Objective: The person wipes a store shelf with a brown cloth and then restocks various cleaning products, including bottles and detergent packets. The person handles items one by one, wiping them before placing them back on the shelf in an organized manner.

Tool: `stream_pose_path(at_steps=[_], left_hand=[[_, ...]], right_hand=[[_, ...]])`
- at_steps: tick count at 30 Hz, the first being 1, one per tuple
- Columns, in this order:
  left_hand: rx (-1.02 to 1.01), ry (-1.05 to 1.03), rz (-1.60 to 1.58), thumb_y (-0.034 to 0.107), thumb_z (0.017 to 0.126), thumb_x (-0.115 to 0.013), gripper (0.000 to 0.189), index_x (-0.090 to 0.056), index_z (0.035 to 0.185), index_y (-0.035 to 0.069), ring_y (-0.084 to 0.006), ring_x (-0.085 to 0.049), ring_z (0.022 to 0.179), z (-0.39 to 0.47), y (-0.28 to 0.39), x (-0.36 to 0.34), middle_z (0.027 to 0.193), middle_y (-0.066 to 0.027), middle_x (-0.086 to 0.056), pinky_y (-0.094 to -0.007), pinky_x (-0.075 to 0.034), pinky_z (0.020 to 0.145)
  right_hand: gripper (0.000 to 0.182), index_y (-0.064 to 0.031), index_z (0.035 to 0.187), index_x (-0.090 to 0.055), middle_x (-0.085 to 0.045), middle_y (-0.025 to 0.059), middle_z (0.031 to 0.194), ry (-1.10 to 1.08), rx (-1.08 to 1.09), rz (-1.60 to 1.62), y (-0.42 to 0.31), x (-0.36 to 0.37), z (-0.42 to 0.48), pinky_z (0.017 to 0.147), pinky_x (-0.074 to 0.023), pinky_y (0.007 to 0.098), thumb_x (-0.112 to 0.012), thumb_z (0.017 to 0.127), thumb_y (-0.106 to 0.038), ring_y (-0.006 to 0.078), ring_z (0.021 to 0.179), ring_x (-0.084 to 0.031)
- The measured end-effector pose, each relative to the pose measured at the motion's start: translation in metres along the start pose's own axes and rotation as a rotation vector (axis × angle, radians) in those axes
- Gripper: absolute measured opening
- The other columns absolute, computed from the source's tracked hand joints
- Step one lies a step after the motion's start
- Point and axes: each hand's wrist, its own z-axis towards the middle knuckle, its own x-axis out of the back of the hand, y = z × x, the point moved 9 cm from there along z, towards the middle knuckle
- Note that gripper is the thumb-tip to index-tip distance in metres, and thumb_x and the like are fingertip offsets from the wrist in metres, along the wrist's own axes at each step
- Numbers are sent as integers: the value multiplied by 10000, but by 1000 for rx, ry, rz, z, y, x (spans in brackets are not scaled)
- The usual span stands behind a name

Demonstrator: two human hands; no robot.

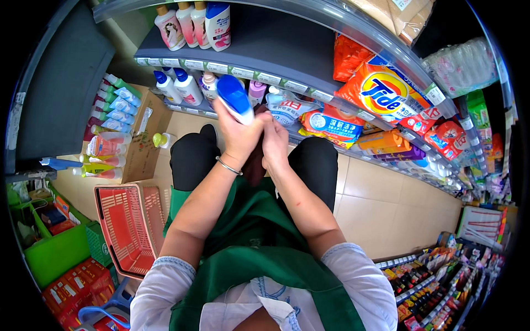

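My left hand (238,136) is closed around a white shampoo bottle with a blue cap (232,93), tilted in front of the shelf. Close against it on the right is my right hand (275,140), fingers curled on a dark maroon cloth (256,163) that hangs down between my knees. How much of the cloth each hand grips is partly hidden. Similar bottles, pink-and-white ones (169,29) and one with a blue cap (218,27), stand upright on the grey shelf (273,45) above. Pump bottles (187,87) line the lower shelf behind the held bottle.
Orange Tide detergent bags (383,91) fill the shelf at right, with more packets below. At left, a cardboard box (145,145) carries several tubes and bottles. A small bottle (161,140) is on the floor beside it, near a red plastic basket (124,223) and a green bin (60,252).
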Motion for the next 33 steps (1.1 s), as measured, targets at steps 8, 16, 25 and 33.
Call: stream_pose_path(at_steps=[8,16,25,33], left_hand=[[342,-314,142,422,977,-337,476,-383,1272,51,-194,-447,1153,-25,-30,-12,1227,-96,-471,-318,-385,948],[592,-288,-390,464,990,-234,526,-402,1303,75,-151,-505,1081,-33,-39,-17,1187,-68,-509,-295,-420,925],[842,-45,-364,306,806,-705,606,-318,1193,47,-189,-542,954,-20,-58,15,1063,-117,-495,-334,-476,811],[803,-198,-546,277,895,-572,341,-526,1116,22,-115,-600,777,-16,-59,2,915,-44,-616,-258,-492,671]], right_hand=[[382,-79,1186,-577,-383,212,1294,-285,1160,-898,-106,-65,-66,990,-294,430,-556,811,-152,361,1166,-375],[385,-49,1199,-578,-395,209,1372,-373,984,-733,-83,-58,-46,992,-339,423,-558,829,-154,352,1156,-453],[143,56,733,-587,-629,178,945,-312,782,-479,-56,-31,-43,782,-456,352,-503,716,-59,282,841,-584],[356,-37,1202,-521,-591,79,1127,-221,-436,345,10,-21,-10,904,-448,341,-487,933,-268,199,1010,-581]])
